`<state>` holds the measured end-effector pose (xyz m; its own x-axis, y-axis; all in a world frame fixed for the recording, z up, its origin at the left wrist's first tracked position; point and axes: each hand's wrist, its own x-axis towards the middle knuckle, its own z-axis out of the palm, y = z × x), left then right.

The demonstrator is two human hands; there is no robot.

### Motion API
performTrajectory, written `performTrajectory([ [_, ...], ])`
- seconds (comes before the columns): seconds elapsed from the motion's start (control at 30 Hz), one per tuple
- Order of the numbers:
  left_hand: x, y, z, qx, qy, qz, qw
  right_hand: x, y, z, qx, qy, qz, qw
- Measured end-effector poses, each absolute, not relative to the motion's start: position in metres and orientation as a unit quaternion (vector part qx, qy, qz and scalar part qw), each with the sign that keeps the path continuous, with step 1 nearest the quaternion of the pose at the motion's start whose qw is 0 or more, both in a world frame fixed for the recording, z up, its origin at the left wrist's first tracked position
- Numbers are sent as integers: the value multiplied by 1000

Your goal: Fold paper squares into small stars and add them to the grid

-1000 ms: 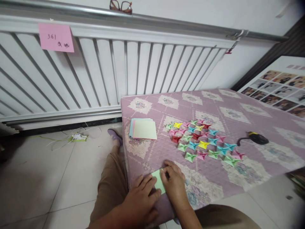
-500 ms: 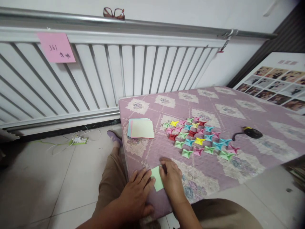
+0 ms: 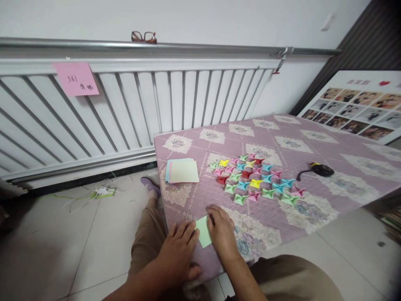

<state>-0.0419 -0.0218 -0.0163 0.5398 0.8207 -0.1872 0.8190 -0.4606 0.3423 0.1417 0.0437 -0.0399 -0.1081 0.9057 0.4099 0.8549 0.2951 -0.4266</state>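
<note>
A small light-green sheet of paper lies at the near corner of the bed-like, cloth-covered surface. My left hand rests flat at its left edge, fingers stretched out and fingertips touching the paper. On the opposite edge, my right hand lies with bent fingers apart from the thumb, which touches the sheet. Part of the paper's right side is hidden under that hand. Beyond my hands stand rows of small folded paper pieces in green, pink, blue, red and yellow.
A stack of pastel paper sheets lies at the left edge. A black object with a cord-like tail sits to the right. Behind are a white radiator with a pink note, glasses on a pipe, and a photo board.
The view has tilted upward and shifted slightly. Both hands stay at the green paper's edges, with almost no movement against it.
</note>
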Motion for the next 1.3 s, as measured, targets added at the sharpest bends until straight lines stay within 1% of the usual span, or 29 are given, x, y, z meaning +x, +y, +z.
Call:
performTrajectory([
  [0.1,-42,-22,-16,855,481,-4,194,141,31,-35,-561,-765,11,318],
  [0.23,-43,-23,-17,861,477,-22,174,139,-4,-34,-501,-823,19,266],
  [0.37,-44,-23,-21,865,475,-24,162,142,-30,-42,-498,-841,11,211],
  [0.47,-47,-20,-19,866,472,-27,160,147,-36,-48,-490,-852,-1,182],
  [0.63,-49,-11,-9,863,474,-47,167,154,-36,-51,-481,-864,20,147],
  [0.77,-46,-6,-8,857,480,-62,175,161,-38,-55,-476,-867,8,145],
  [0.87,-44,-8,-12,856,487,-77,155,164,-39,-57,-474,-869,3,145],
  [0.93,-44,-11,-16,868,470,-66,145,163,-39,-57,-476,-868,10,143],
  [1.03,-44,-16,-20,896,408,-34,170,162,-40,-55,-483,-864,24,141],
  [1.1,-45,-17,-21,898,392,-30,195,163,-40,-55,-481,-865,26,144],
  [1.3,-44,-18,-16,869,450,-44,204,183,-39,-64,-497,-854,7,154],
])
